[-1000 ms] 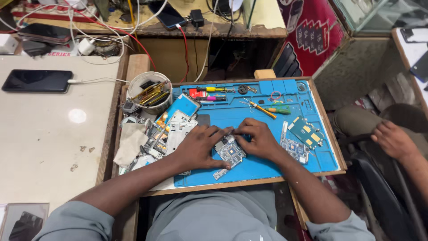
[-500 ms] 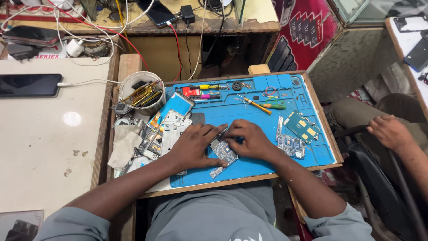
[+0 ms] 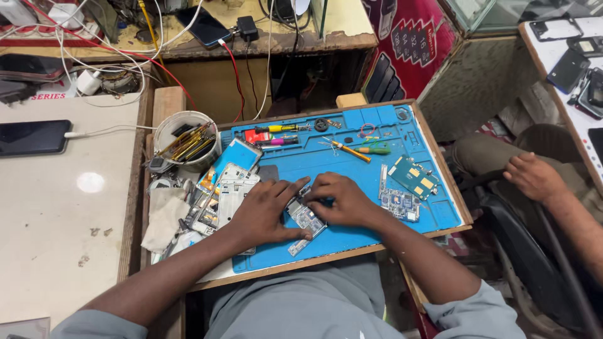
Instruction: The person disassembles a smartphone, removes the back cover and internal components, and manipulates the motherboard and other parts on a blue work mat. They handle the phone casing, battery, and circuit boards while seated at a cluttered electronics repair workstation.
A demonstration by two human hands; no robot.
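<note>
Silvery metal and circuit traces are showing between my hands: a small phone board is lying on the blue work mat, near its front edge, and I'm working on it. My left hand is lying flat over its left side, fingers pressing down and thumb against the board's lower edge. My right hand is curling in from the right, fingertips pinching at the board's upper end; whether anything is between them I cannot tell.

Just left of my left hand, opened phone frames are piling up beside a white cloth. Right of my right hand, two more circuit boards are resting on the mat. Screwdrivers are lying along the mat's far side, and a white tub of tools is standing at its left corner. On the pale counter a dark phone is charging. Another person's hand is resting well off to my right.
</note>
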